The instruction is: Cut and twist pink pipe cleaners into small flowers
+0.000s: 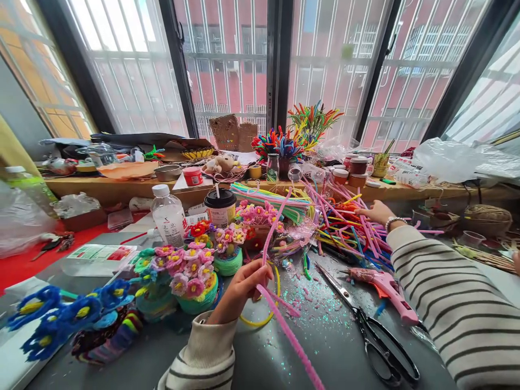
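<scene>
Left hand: the left hand [247,283] is closed in a pinch on slender pink fuzzy chenille stems [293,342], above the dark grey smooth tabletop [333,352]. A light grip near the crossing would, in judgement, steady the lengths without flattening their pile.

Right hand: the right hand [377,213] reaches forward with fingers partly extended at the multicoloured heap of loose chenille stems [345,234]; whether the fingertips have hold of one cannot be told. Singling out one end and drawing it along its own length would best limit tangling.

Pink stems: one length rises from the fingers towards the heap, a thicker one slants down towards the near edge, and a short end points to the right. The surface is evenly fuzzy, the lengths gently curved; whether they are joined inside the grip is hidden.

Yellow loop: a thin yellow curved strand [279,281] lies beneath and beside the left hand; keeping the pink lengths off it would avoid snagging.

Tools: long black-handled metal scissors [346,295] lie with blades slightly parted, near a pink plastic glue gun [384,287]. The right sleeve calls for care beside both.

Flower pots: pink fuzzy flowers with yellow centres [195,271] stand left of the left hand.
</scene>
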Demonstrator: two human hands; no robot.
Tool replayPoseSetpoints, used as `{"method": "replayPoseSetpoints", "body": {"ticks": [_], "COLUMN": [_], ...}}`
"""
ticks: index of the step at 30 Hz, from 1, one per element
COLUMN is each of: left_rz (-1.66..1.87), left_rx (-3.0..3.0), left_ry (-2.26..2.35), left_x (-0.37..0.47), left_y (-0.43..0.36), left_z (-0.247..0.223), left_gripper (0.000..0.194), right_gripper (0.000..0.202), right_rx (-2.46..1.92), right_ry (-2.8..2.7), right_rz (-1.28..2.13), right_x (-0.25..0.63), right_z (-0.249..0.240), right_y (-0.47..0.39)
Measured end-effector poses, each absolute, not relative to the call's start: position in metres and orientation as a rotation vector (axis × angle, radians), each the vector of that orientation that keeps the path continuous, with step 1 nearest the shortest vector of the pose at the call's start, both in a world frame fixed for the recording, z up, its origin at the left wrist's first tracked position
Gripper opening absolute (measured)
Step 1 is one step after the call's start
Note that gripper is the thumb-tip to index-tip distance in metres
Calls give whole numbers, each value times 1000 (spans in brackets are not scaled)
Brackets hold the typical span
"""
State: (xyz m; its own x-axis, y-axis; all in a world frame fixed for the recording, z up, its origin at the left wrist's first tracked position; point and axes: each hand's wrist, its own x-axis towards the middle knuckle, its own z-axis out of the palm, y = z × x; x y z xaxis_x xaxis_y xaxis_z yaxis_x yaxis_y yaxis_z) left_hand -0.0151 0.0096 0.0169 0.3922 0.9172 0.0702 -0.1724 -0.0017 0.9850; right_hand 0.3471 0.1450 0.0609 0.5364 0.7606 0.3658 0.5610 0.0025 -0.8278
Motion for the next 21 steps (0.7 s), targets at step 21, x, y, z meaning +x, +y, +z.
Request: {"method": "replayPoseSetpoints", "body": {"ticks": [21], "left_rz": [974], "left_rx": [1593], "left_ry": [785], "left_x": [0], "left_y": [10], "left_z": [7], "left_gripper": [20], "right_gripper": [20], "right_rx": [-814], "right_ry": [-1211], "right_rz": [1189], "right_x": [146], "right_z": [-2], "right_y": [-27]}}
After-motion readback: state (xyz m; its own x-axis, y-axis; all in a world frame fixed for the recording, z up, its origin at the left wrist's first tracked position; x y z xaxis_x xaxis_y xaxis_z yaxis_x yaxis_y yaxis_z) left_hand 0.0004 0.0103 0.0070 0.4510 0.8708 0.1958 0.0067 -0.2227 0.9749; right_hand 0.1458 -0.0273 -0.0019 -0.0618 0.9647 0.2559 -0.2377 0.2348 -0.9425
